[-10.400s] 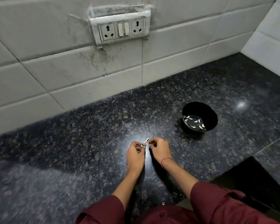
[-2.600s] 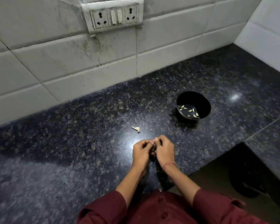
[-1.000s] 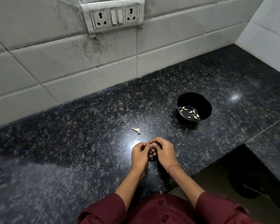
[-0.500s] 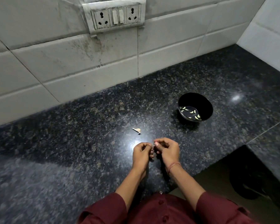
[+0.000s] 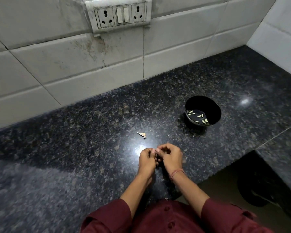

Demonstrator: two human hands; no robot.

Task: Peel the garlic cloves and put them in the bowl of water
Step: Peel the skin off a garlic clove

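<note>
Black bowl (image 5: 208,105) sits apart from hands (image 5: 146,161) (image 5: 172,157) seemingly pinching a clove.

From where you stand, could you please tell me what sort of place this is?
Most likely a home kitchen: a dark speckled stone countertop meets a white tiled wall with a socket panel, and a black bowl of water holds peeled garlic cloves.
</note>
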